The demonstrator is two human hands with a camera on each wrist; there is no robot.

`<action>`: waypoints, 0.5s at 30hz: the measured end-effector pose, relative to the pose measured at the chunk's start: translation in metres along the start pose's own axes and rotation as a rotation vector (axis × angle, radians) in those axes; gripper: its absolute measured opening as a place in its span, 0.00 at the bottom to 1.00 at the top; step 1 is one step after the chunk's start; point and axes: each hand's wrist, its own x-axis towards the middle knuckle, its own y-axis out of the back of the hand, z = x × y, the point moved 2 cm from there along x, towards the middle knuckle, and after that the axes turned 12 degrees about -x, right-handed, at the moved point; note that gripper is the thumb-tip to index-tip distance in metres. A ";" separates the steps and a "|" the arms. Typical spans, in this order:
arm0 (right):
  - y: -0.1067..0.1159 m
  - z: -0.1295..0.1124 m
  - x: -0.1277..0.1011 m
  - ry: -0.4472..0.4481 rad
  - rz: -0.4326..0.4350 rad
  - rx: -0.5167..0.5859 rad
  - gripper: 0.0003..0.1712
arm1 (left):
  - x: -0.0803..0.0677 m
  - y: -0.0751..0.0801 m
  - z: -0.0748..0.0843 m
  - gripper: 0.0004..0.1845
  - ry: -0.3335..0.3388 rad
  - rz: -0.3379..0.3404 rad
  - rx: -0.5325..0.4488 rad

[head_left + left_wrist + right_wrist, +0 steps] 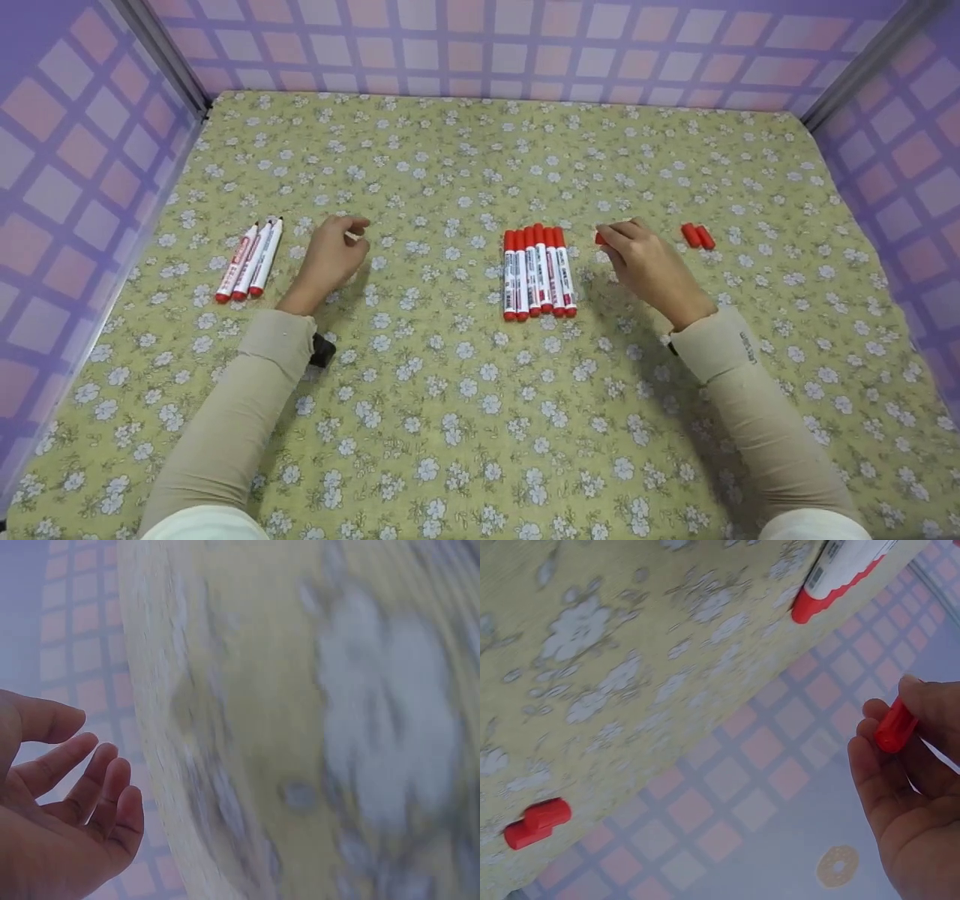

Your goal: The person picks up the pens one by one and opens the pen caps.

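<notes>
My right hand (613,234) pinches a red marker cap (600,238) between thumb and fingers, just right of a row of several capped red markers (538,271) lying side by side mid-table. The right wrist view shows the same cap (895,726) held at my fingertips. Two loose red caps (697,236) lie further right on the cloth. My left hand (346,234) hovers over the cloth with loosely curled fingers (97,780) and holds nothing. Three uncapped markers (249,261) lie to its left, black tips pointing away.
A yellow-green floral cloth (465,420) covers the table. Purple checked walls (495,45) close it in at the back and both sides. The two loose caps (536,823) and one marker end (840,574) show in the right wrist view.
</notes>
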 end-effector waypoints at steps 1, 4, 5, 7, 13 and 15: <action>0.000 0.003 -0.001 -0.014 0.003 0.000 0.16 | 0.000 -0.004 0.002 0.21 -0.003 -0.012 -0.004; 0.001 0.012 -0.004 -0.053 0.020 0.002 0.16 | 0.001 -0.016 0.008 0.21 -0.003 -0.050 -0.019; 0.001 0.015 -0.006 -0.066 0.027 0.001 0.16 | 0.001 -0.019 0.011 0.21 -0.004 -0.061 -0.025; 0.001 0.021 -0.008 -0.090 0.042 -0.004 0.16 | 0.001 -0.026 0.015 0.21 -0.009 -0.079 -0.036; 0.001 0.037 -0.011 -0.168 0.071 0.005 0.16 | 0.004 -0.048 0.025 0.21 -0.039 -0.142 -0.044; 0.001 0.042 -0.012 -0.189 0.083 0.014 0.15 | 0.004 -0.055 0.028 0.21 -0.041 -0.168 -0.064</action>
